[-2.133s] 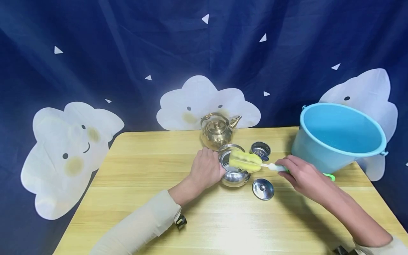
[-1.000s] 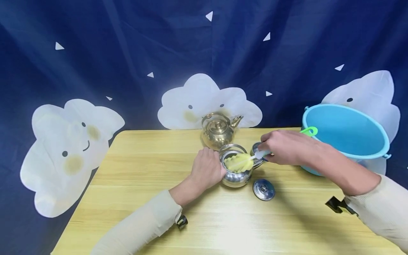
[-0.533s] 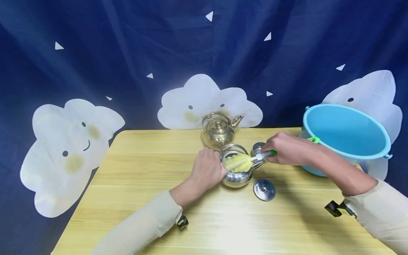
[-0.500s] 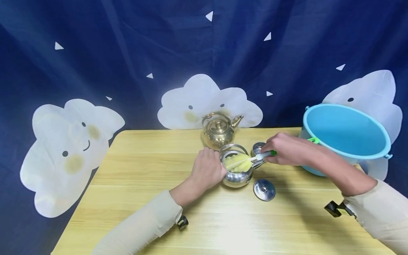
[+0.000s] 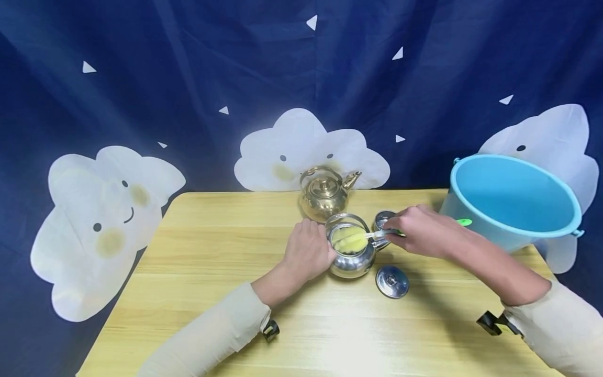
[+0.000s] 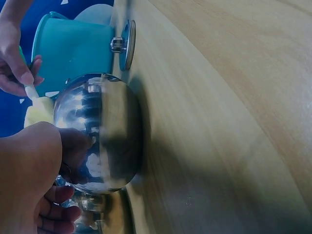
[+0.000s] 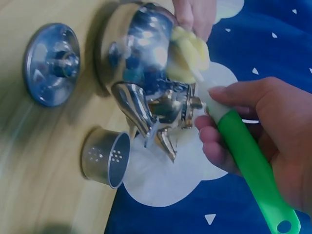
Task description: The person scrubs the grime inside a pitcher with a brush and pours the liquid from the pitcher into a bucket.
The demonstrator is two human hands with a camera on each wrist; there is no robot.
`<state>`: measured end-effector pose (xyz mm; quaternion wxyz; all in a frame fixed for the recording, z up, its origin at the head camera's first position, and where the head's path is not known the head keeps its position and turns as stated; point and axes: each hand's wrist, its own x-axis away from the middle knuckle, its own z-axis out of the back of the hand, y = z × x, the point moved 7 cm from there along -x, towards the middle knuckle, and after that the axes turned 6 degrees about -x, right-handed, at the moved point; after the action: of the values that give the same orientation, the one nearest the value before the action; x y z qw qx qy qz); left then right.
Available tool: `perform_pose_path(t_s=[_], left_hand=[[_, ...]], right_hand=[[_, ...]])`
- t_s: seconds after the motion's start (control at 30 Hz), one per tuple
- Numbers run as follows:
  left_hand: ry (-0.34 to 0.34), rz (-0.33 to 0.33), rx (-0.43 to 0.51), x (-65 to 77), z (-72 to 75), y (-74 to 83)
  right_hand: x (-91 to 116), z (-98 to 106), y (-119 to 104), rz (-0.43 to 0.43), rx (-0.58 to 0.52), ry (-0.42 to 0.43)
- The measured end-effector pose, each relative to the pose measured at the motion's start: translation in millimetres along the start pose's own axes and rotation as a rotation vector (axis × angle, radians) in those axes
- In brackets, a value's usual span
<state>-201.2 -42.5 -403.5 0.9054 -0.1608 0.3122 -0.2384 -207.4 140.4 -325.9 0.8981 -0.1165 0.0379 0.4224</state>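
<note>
**Resting a sponge brush (image 5: 350,240) at the mouth of a silver kettle (image 5: 350,268)**

In the head view, the silver kettle stands upright on the tabletop (image 5: 212,241), uncovered, near the middle. The left hand (image 5: 308,250) grips its left side near the rim; the right hand (image 5: 420,233) grips the sponge brush from the other side, its yellow head partly within the mouth. The lid (image 5: 392,281) lies just beside the kettle, knob up, and a strainer (image 5: 384,215) sits behind the spout. A golden kettle (image 5: 324,198) stands behind, a blue bucket (image 5: 476,220) to the right.

The left wrist view shows the thumb side of the left hand against the polished shell, with fingers (image 6: 57,212) curled; exactly what they wrap is hidden. Some of the sponge head shows above the rim. The kettle looks light, stiff and smooth, likely slippery if wet and apt to slide under scrubbing; the rim seems the surest hold, better than the round belly.

In the right wrist view, the right thumb presses the brush's white neck and the fingers curl about the green handle (image 7: 248,163). The brush should be light, with a soft, yielding head on a firm stem, best held at that junction. Neither thing looks fragile, though thin metal might dent.
</note>
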Motion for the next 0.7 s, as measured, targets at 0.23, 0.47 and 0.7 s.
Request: perform_pose_path(t_s=[0.23,0.47,0.7], left_hand=[[-0.008,-0.010,-0.014,0.0,0.4,-0.5],[-0.017,0.001,-0.008,0.5,-1.7,0.2],[-0.032,0.007,-0.005,0.5,-2.4,0.0]], right_hand=[[12,-2,-18,0.011,0.258,0.117],[17,-2,-45,0.074,0.537,0.252],[18,-4,-69,0.201,0.646,0.380]])
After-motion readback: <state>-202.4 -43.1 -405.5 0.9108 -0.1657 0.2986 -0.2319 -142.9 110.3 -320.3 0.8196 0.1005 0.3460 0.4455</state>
